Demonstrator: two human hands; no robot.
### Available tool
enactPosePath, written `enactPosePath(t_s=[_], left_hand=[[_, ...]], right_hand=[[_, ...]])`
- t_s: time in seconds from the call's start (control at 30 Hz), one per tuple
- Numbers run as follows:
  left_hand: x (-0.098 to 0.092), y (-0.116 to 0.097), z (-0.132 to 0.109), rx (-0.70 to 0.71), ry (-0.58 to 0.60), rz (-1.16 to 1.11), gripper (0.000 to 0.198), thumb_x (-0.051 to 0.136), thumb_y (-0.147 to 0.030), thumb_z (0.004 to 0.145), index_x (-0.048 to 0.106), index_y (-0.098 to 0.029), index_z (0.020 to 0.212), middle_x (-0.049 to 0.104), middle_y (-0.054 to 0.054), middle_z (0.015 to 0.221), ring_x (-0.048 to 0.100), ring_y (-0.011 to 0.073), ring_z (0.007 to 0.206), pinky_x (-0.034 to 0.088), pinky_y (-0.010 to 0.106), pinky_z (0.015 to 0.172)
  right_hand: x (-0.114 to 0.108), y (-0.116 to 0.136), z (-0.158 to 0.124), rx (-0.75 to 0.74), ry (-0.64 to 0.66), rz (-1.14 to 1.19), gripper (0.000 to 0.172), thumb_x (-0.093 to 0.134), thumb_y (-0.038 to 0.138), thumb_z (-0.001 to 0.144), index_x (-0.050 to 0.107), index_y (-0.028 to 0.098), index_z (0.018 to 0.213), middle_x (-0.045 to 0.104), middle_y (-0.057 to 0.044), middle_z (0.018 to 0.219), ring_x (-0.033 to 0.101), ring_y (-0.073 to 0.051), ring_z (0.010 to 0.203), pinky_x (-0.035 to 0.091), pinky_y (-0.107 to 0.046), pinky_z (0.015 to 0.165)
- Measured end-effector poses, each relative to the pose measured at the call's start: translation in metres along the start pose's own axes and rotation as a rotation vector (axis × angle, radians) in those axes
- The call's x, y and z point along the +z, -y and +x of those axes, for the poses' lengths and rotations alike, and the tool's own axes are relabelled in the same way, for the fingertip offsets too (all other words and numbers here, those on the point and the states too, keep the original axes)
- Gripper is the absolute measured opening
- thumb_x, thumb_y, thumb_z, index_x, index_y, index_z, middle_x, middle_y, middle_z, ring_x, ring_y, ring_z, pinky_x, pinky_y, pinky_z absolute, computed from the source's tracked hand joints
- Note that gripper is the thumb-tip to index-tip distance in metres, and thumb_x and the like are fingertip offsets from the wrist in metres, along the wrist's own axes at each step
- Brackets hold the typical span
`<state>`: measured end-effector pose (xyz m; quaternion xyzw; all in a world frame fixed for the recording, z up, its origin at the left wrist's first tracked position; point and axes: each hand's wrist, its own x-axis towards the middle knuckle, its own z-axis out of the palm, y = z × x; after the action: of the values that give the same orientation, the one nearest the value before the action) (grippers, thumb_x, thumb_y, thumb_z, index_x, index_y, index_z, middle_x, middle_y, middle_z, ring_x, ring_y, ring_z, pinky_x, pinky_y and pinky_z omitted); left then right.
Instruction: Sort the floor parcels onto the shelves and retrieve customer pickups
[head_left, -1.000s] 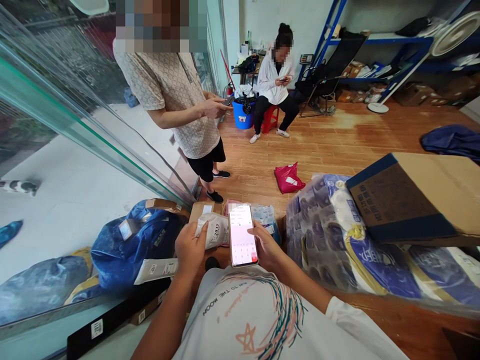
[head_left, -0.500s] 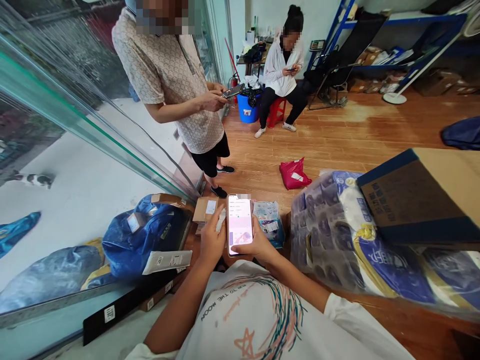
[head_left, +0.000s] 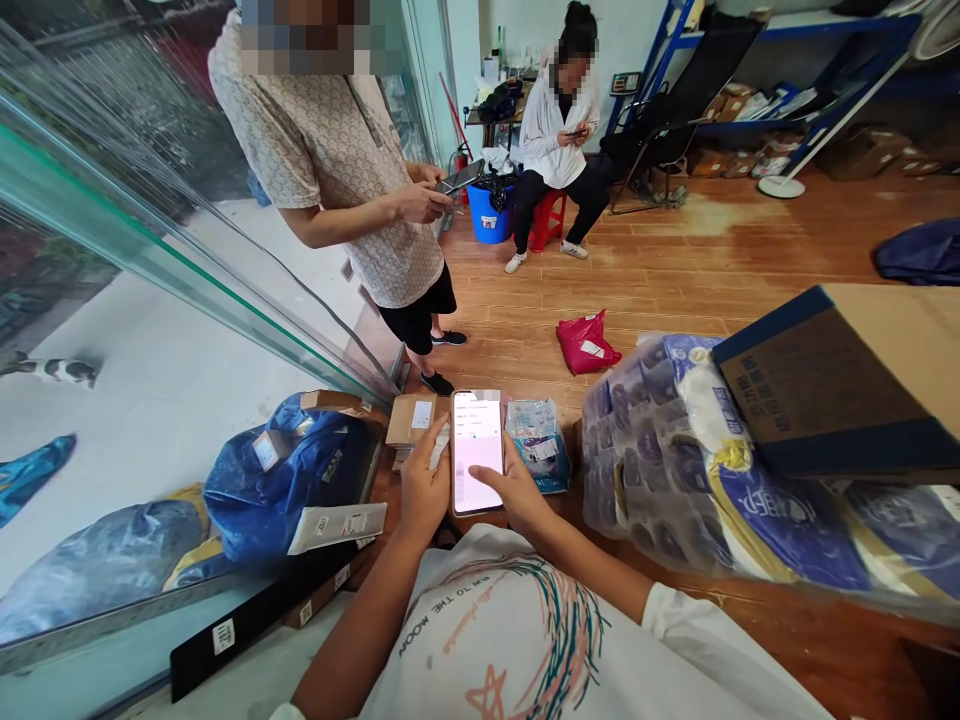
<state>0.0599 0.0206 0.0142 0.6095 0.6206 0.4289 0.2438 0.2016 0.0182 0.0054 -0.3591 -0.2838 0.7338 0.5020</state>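
Note:
I hold a smartphone with a lit pink-white screen in front of my chest. My left hand grips its left edge, and a white soft parcel peeks out between the fingers and the phone. My right hand cups the phone's right side, its thumb lying across the lower screen. Below the phone on the wooden counter lie a small cardboard box and a blue printed packet.
A big plastic-wrapped bundle of paper rolls with a cardboard box on top fills the right. Blue bags and a long black box sit left by the glass wall. One person stands ahead with a phone; another sits on a red stool. A red bag lies on the floor.
My left hand, which held the white parcel apart from the phone, has moved right to grip the phone's left edge. The screen content changed and my right thumb shifted onto it.

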Motion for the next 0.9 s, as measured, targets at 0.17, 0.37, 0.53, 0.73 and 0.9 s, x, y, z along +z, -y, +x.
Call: enactPosePath(t_s=[0.17, 0.37, 0.53, 0.73, 0.9], left_hand=[[0.000, -0.005, -0.004, 0.023, 0.025, -0.010, 0.042, 0.049, -0.023, 0.092, 0.053, -0.026, 0.133, 0.060, 0.005, 0.133, 0.055, 0.0195, 0.122, 0.042, 0.035, 0.106], [0.001, -0.004, -0.007, -0.006, 0.020, -0.012, 0.041, 0.049, -0.025, 0.092, 0.053, -0.025, 0.133, 0.061, 0.006, 0.131, 0.057, 0.0198, 0.120, 0.043, 0.036, 0.104], [0.001, -0.009, -0.009, -0.035, -0.004, -0.025, 0.039, 0.048, -0.028, 0.092, 0.055, -0.025, 0.131, 0.062, 0.006, 0.129, 0.058, 0.0211, 0.117, 0.045, 0.037, 0.102], [0.003, -0.012, -0.011, -0.059, -0.018, -0.044, 0.037, 0.050, -0.030, 0.092, 0.057, -0.024, 0.128, 0.063, 0.006, 0.126, 0.059, 0.0212, 0.116, 0.045, 0.037, 0.102], [0.001, -0.013, -0.010, -0.072, -0.012, -0.069, 0.037, 0.050, -0.030, 0.091, 0.057, -0.023, 0.127, 0.065, 0.007, 0.124, 0.062, 0.0215, 0.112, 0.048, 0.037, 0.099]], right_hand=[[-0.002, -0.005, 0.000, -0.007, -0.032, 0.031, 0.053, 0.074, 0.022, 0.068, 0.048, 0.027, 0.115, 0.065, -0.002, 0.113, 0.061, -0.021, 0.101, 0.049, -0.032, 0.084], [-0.010, -0.005, -0.004, 0.008, 0.051, 0.068, 0.056, 0.066, 0.009, 0.063, 0.049, 0.028, 0.113, 0.065, 0.001, 0.111, 0.061, -0.019, 0.096, 0.050, -0.029, 0.079], [-0.010, -0.002, -0.005, 0.039, 0.050, 0.075, 0.055, 0.061, 0.013, 0.068, 0.048, 0.029, 0.118, 0.065, 0.001, 0.113, 0.063, -0.018, 0.089, 0.050, -0.029, 0.073], [-0.014, 0.000, -0.007, -0.027, 0.113, 0.001, 0.064, 0.073, 0.015, 0.067, 0.044, 0.029, 0.122, 0.062, -0.001, 0.119, 0.061, -0.019, 0.099, 0.050, -0.030, 0.081], [-0.018, 0.006, -0.009, -0.040, 0.181, -0.043, 0.073, 0.071, 0.011, 0.064, 0.041, 0.029, 0.128, 0.061, -0.001, 0.120, 0.059, -0.020, 0.106, 0.048, -0.031, 0.088]])
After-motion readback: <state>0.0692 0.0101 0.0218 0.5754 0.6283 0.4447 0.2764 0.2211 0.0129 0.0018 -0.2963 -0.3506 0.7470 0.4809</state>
